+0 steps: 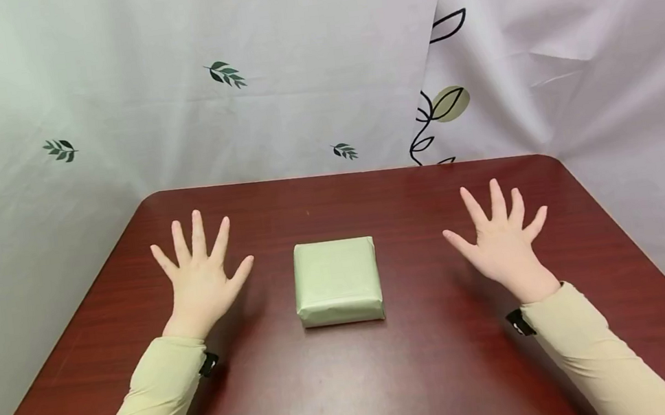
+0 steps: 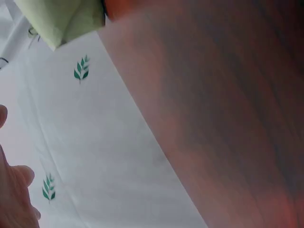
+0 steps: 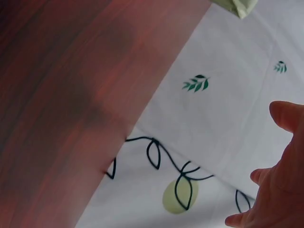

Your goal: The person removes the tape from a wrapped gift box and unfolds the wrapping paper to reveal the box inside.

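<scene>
A box-shaped package wrapped in pale green paper (image 1: pixel 336 273) sits on the dark red wooden table between the two hands. To its left, the left hand (image 1: pixel 201 279) is spread with straight fingers, apart from the package and holding nothing. On the other side the right hand (image 1: pixel 505 245) is likewise spread, palm down, and touches no object. A corner of the package (image 2: pixel 71 19) shows at the top of the left wrist view, and a small bit of it at the top of the right wrist view. Only parts of each hand appear in the wrist views.
The reddish-brown table (image 1: pixel 354 385) has rounded far corners. A pale cloth (image 1: pixel 305 86) printed with leaves hangs behind it and along both sides. Light sleeves cover both forearms, with a dark strap (image 1: pixel 520 323) visible at the right wrist.
</scene>
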Available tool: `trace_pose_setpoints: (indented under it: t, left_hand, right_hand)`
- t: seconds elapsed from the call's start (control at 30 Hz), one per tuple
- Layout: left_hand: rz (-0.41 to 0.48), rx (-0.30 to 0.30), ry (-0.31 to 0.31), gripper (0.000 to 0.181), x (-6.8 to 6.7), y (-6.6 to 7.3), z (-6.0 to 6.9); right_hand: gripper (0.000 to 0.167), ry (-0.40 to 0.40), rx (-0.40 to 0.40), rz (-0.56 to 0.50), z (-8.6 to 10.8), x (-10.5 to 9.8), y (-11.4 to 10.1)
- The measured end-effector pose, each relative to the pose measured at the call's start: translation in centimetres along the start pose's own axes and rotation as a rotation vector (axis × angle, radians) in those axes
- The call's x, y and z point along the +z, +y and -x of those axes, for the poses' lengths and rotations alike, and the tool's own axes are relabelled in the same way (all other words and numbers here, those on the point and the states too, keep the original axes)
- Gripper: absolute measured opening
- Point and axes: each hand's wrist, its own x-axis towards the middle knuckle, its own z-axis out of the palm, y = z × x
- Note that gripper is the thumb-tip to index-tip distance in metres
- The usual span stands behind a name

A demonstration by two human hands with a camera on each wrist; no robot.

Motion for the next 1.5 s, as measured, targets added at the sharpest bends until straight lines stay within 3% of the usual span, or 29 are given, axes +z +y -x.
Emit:
trace_pose_setpoints:
  t: [0.27, 0.47, 0.67, 1.23, 1.5]
  left_hand:
    - [0.082, 0.179, 0.047, 0.074, 0.7, 3.0, 1.3]
    - [0.094, 0.255, -0.013, 0.074, 0.9, 5.0, 1.8]
    - [0.117, 0.300, -0.073, 0.074, 1.2, 6.3, 2.0]
    - [0.160, 0.434, -0.152, 0.070, 2.1, 7.7, 2.5]
    - [0.173, 0.469, -0.203, 0.073, 2.2, 7.9, 2.7]
  right_hand:
    - [0.074, 0.033, -0.105, -0.025, 0.0, 1.2, -2.5]
    - [0.076, 0.017, -0.191, -0.023, 0.1, 2.5, -4.8]
    - [0.075, -0.049, -0.257, -0.033, 0.5, 3.2, -7.1]
    - [0.070, -0.175, -0.450, -0.051, 1.7, 5.2, -10.5]
    - [0.070, -0.277, -0.471, -0.061, 1.9, 5.1, -10.9]
